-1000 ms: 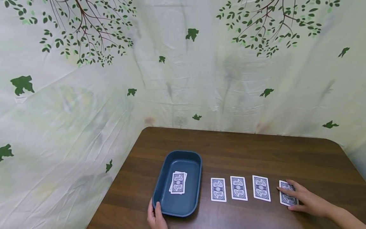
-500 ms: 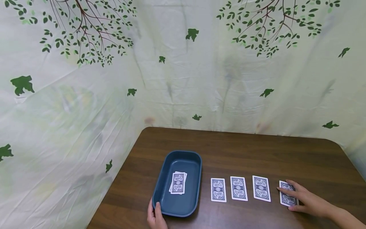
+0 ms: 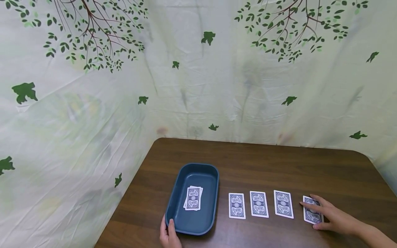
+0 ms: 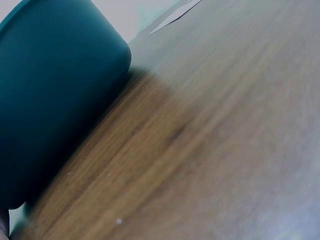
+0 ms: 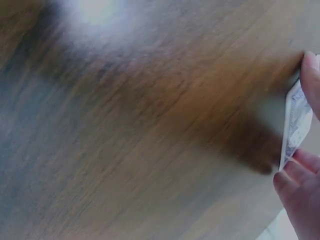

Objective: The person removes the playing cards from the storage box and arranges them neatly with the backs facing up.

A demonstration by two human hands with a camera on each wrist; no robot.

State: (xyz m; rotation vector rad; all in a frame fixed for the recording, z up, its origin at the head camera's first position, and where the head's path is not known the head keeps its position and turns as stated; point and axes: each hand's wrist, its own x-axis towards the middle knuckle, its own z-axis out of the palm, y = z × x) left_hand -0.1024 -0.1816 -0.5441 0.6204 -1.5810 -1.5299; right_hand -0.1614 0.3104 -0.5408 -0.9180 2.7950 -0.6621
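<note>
My left hand [image 3: 170, 236] grips the near left corner of a blue rectangular tray [image 3: 200, 224], thumb over the rim. Two or more overlapping playing cards [image 3: 193, 198] lie face down inside it. At the right end of a row, my right hand [image 3: 336, 216] holds a face-down playing card [image 3: 311, 217] by its edges, with the index finger lying across its back. The right wrist view shows that card [image 5: 298, 117] between thumb and fingers, close to the table. In the left wrist view the tray's outer wall [image 4: 60, 85] fills the upper left; the hand is nearly hidden there.
Three more face-down cards, a left one [image 3: 237, 206], a middle one [image 3: 259, 204] and a right one [image 3: 283, 204], lie apart between tray and right hand. The brown wooden table [image 3: 263, 162] meets a leaf-printed cloth [image 3: 229, 86] behind and at left.
</note>
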